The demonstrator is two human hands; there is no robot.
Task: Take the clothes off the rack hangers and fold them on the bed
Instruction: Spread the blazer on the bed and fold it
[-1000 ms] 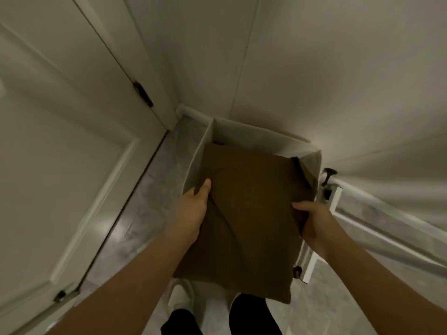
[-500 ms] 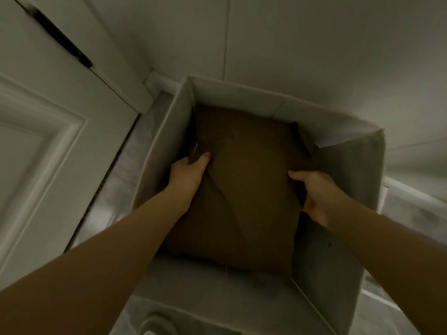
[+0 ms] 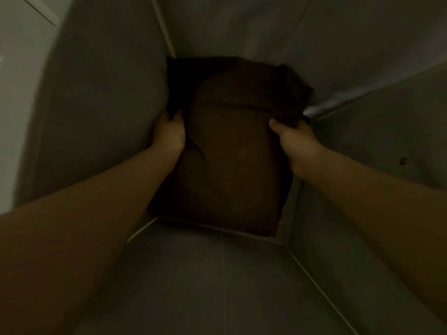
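A folded brown garment [image 3: 232,153] lies deep inside a pale fabric storage bin [image 3: 101,112], filling most of its bottom. My left hand [image 3: 169,134] grips the garment's left edge, thumb on top and fingers tucked under. My right hand [image 3: 292,139] holds the right edge the same way. Both forearms reach down into the bin. The light in here is dim, and the garment's far end is in shadow.
The bin's four walls close in around my arms, with the near wall [image 3: 222,281] below and the right wall [image 3: 387,141] beside my right arm. A strip of white door or wall [image 3: 21,68] shows at the upper left.
The garment has gone from above the bin down to its bottom, both hands still on its edges. The camera has dropped low into the bin, and the view has darkened.
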